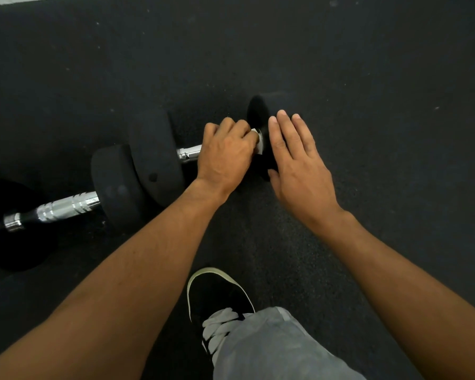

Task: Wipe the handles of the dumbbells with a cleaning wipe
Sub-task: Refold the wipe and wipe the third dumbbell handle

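Right now your left hand is the working grip, clamped round the chrome handle of the farther dumbbell on the rubber floor, with the white cleaning wipe bunched beneath. Your right hand lies flat-fingered against its end weight, likely to stop it rolling.
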`<state>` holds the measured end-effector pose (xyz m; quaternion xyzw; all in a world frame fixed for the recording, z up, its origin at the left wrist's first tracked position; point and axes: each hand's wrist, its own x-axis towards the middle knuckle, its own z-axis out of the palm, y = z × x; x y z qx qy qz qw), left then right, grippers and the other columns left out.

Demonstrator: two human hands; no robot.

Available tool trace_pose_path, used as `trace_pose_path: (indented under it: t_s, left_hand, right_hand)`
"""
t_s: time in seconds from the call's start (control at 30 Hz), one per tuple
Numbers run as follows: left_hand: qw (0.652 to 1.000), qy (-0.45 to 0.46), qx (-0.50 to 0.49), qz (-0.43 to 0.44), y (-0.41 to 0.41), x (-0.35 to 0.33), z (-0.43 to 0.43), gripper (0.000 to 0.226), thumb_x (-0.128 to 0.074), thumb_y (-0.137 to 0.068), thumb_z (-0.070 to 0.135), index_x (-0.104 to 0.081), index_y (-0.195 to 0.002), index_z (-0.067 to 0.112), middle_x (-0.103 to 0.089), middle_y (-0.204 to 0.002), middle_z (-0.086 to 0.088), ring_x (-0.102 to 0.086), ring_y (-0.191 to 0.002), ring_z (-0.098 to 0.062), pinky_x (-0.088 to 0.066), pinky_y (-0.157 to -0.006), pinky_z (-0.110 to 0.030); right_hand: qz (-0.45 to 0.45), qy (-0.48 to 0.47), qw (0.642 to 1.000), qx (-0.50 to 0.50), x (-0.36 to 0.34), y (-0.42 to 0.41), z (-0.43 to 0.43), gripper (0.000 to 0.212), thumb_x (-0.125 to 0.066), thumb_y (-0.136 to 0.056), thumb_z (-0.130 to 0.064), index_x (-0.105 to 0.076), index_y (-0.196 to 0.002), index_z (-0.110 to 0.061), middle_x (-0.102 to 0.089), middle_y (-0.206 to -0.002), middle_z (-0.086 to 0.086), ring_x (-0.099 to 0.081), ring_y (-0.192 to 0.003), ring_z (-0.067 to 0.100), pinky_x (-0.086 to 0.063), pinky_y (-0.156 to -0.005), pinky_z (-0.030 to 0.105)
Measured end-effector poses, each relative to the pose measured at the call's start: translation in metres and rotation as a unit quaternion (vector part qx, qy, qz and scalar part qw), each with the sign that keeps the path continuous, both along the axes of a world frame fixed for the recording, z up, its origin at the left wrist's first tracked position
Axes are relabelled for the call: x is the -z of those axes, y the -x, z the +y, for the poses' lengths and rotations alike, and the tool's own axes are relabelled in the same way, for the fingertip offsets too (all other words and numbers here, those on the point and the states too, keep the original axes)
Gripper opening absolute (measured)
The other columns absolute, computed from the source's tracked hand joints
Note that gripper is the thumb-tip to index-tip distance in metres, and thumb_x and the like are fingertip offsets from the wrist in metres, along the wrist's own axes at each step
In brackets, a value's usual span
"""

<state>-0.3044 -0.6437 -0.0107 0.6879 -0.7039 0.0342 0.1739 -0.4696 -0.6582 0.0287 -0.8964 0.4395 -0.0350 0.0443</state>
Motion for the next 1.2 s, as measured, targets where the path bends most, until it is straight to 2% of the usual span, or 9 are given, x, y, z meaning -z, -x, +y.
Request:
trace_pose_path:
  t_s: [0.2,0.4,0.5,0.6,0.7,0.87,0.97,1.07,1.2]
  left_hand:
    - [0.997,0.043,0.017,-0.063,0.006,0.002,-0.001,0.024,-0.043,-0.095,0.017,-0.067,-0.091,0.015,-0.065,-0.084,-0.002,-0.06,-0.076,-0.026,-0.045,-0.068,-0.041]
    - [0.999,0.037,0.016,-0.012,-0.002,0.003,-0.003,0.014,-0.058,-0.092,0.022,-0.071,-0.088,0.018,-0.07,-0.086,0.001,-0.062,-0.08,-0.025,-0.042,-0.072,-0.042]
    - [0.997,-0.025,0.004,0.077,-0.008,0.0,-0.009,0.02,-0.06,-0.095,0.036,-0.074,-0.091,0.023,-0.073,-0.09,0.006,-0.065,-0.086,-0.022,-0.043,-0.077,-0.04]
    - [0.988,-0.094,-0.002,0.12,-0.015,-0.006,-0.016,0.03,-0.05,-0.098,0.048,-0.076,-0.103,0.033,-0.076,-0.093,0.007,-0.071,-0.09,-0.02,-0.051,-0.081,-0.046]
    - [0.971,-0.18,-0.018,0.156,-0.021,-0.017,-0.027,0.03,-0.052,-0.098,0.052,-0.074,-0.113,0.038,-0.077,-0.102,0.004,-0.07,-0.098,-0.024,-0.052,-0.088,-0.051]
    - [0.933,-0.295,-0.037,0.201,-0.031,-0.022,-0.049,0.027,-0.055,-0.097,0.052,-0.076,-0.104,0.036,-0.074,-0.099,0.001,-0.068,-0.098,-0.025,-0.054,-0.09,-0.049]
    - [0.923,-0.292,-0.071,0.241,-0.032,-0.022,-0.054,0.022,-0.063,-0.093,0.049,-0.077,-0.099,0.034,-0.075,-0.104,0.002,-0.067,-0.103,-0.022,-0.054,-0.094,-0.047]
    - [0.919,-0.262,-0.089,0.281,-0.032,-0.025,-0.051,0.022,-0.063,-0.088,0.053,-0.077,-0.091,0.036,-0.076,-0.098,0.008,-0.069,-0.098,-0.018,-0.055,-0.091,-0.044]
    - [0.92,-0.204,-0.098,0.32,-0.035,-0.044,-0.04,0.023,-0.059,-0.096,0.044,-0.077,-0.093,0.03,-0.074,-0.095,0.013,-0.068,-0.094,-0.011,-0.055,-0.09,-0.04]
  right_hand:
    - [-0.005,0.006,1.0,0.004,0.003,-0.001,0.002,0.084,-0.062,-0.092,-0.015,-0.011,-0.159,-0.008,-0.013,-0.167,0.012,-0.008,-0.155,0.031,-0.032,-0.118,0.052]
    - [-0.009,0.01,1.0,0.005,0.006,0.0,0.001,0.083,-0.061,-0.093,-0.013,-0.01,-0.159,-0.009,-0.012,-0.167,0.012,-0.007,-0.155,0.031,-0.031,-0.118,0.052]
    - [-0.005,0.01,1.0,0.007,0.007,-0.001,0.0,0.085,-0.062,-0.093,-0.012,-0.008,-0.159,-0.01,-0.011,-0.167,0.012,-0.006,-0.155,0.031,-0.031,-0.118,0.053]
    - [0.001,0.007,1.0,0.005,0.006,-0.002,0.001,0.086,-0.062,-0.093,-0.012,-0.007,-0.159,-0.01,-0.01,-0.167,0.012,-0.006,-0.155,0.031,-0.03,-0.118,0.053]
    - [0.005,0.006,1.0,0.005,0.004,-0.001,0.002,0.087,-0.063,-0.092,-0.013,-0.007,-0.159,-0.009,-0.01,-0.167,0.013,-0.006,-0.155,0.032,-0.03,-0.118,0.053]
    - [0.007,0.004,1.0,0.005,0.003,0.0,0.001,0.087,-0.065,-0.091,-0.013,-0.01,-0.159,-0.01,-0.011,-0.167,0.012,-0.006,-0.155,0.031,-0.03,-0.118,0.053]
    - [0.006,0.001,1.0,0.005,0.003,0.001,0.001,0.087,-0.064,-0.092,-0.014,-0.009,-0.159,-0.01,-0.011,-0.167,0.011,-0.006,-0.155,0.031,-0.03,-0.119,0.052]
    - [0.0,-0.001,1.0,0.003,0.001,0.001,0.0,0.086,-0.064,-0.092,-0.014,-0.01,-0.159,-0.01,-0.011,-0.167,0.011,-0.007,-0.155,0.031,-0.031,-0.119,0.052]
    - [-0.009,-0.021,1.0,0.01,-0.008,-0.002,0.001,0.082,-0.065,-0.092,-0.018,-0.017,-0.158,-0.011,-0.016,-0.167,0.009,-0.01,-0.154,0.029,-0.032,-0.118,0.052]
